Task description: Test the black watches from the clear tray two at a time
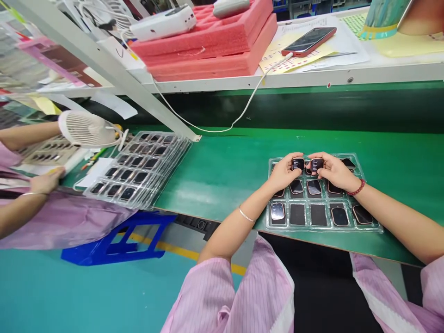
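My left hand (285, 172) grips a smartwatch body (297, 164) with a lit, dark screen showing small white text. In my right hand (332, 170) is a second smartwatch body (316, 165), its screen lit in the same way. Both are held side by side, just above the far part of a clear plastic tray (368, 227). Several watch bodies lie in its compartments, among them one with a bright reflective face (277, 211) at the near left. Two near-row compartments show only dark pads (297, 214). My hands hide part of the back row.
Stacked clear trays of watch bodies (151, 194) stand on the green bench (208, 180) to the left. Beyond them are a white fan (88, 129) and a co-worker's hand (46, 180). A shelf holds red foam (211, 51) and a phone (310, 40); its white cable (239, 121) hangs down.
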`<state>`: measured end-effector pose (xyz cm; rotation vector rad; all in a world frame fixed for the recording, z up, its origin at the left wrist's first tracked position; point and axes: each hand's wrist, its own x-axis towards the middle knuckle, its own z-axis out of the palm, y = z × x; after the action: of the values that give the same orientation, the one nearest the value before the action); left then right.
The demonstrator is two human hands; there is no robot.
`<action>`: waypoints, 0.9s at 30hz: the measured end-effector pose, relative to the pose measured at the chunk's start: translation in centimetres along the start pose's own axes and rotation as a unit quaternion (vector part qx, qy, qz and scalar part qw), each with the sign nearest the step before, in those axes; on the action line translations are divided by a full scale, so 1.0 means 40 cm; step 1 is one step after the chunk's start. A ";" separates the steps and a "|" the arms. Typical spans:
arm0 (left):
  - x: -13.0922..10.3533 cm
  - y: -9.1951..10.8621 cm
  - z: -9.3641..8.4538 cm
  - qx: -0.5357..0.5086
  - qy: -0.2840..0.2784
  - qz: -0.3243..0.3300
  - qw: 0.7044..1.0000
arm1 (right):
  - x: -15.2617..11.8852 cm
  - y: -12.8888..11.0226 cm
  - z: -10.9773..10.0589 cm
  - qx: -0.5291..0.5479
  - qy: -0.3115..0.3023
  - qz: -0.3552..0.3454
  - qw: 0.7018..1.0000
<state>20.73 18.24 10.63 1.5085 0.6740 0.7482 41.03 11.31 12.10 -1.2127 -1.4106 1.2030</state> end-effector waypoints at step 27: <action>-0.004 -0.003 0.021 -0.061 0.009 -0.039 0.997 | -0.001 0.053 -0.011 0.001 0.000 0.023 1.000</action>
<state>21.29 17.59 10.46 1.3590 0.6856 0.7315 41.75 11.44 10.07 -1.2494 -1.3892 1.2350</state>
